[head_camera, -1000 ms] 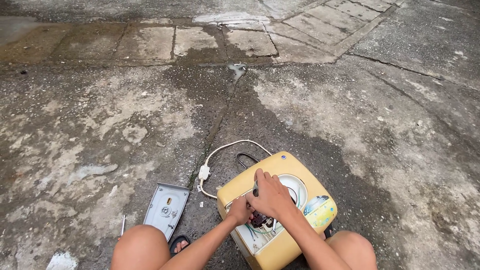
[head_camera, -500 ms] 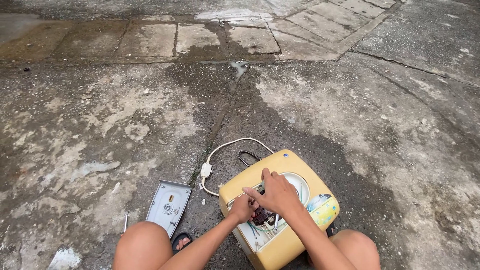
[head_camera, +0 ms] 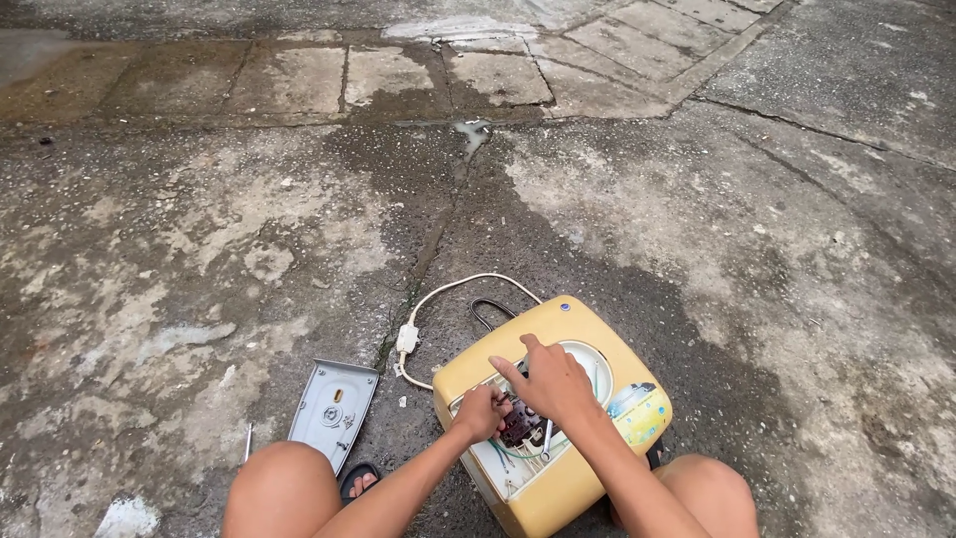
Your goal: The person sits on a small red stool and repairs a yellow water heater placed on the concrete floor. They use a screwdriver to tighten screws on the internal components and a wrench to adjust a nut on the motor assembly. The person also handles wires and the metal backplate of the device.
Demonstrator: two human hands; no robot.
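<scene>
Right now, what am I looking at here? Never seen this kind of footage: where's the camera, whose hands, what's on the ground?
There is one view, from a camera worn on a person's head and looking down, so the arms and bare knees at the bottom are that person's own. No machine is involved, only two bare hands. The person squats on a cracked, damp concrete floor over a small yellow appliance with its inside open. The left hand and right hand are both on the exposed wiring in the opening; what, if anything, the fingers pinch is hidden. A white cord with a plug curls out from the appliance. To the left on the ground lies a grey panel, and beside it a thin tool.
</scene>
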